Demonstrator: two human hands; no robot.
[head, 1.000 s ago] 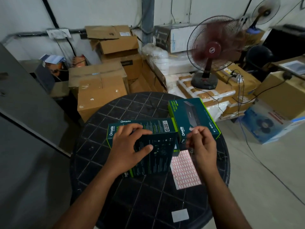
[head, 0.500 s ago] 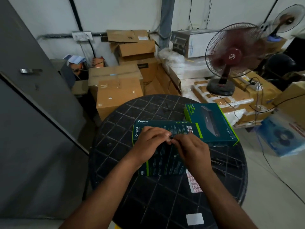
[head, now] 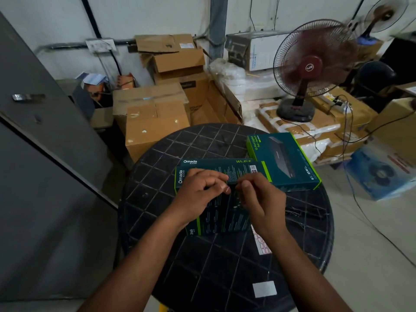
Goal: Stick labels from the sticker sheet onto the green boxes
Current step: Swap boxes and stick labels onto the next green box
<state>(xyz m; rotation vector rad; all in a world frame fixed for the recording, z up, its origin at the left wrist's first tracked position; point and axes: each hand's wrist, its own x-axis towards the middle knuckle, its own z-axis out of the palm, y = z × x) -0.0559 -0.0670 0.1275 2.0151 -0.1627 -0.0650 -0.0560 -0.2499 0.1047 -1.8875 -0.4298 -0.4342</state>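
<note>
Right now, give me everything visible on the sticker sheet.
The sticker sheet lies flat on the black round table, just right of the near Omada box. It looks like white paper carrying a grid of small red-outlined labels. Only a narrow strip shows: the right hand and its forearm cover most of it. Its left edge sits by the box's lower right corner; whether they touch cannot be told. Neither hand visibly touches it.

Your left hand and right hand meet fingertip to fingertip over near box, centre of round table. Second box lies far-right, touching it. Sticker sheet lies right of near box, under your right wrist. Cartons stand beyond table's far-left edge; standing fan far right.
</note>
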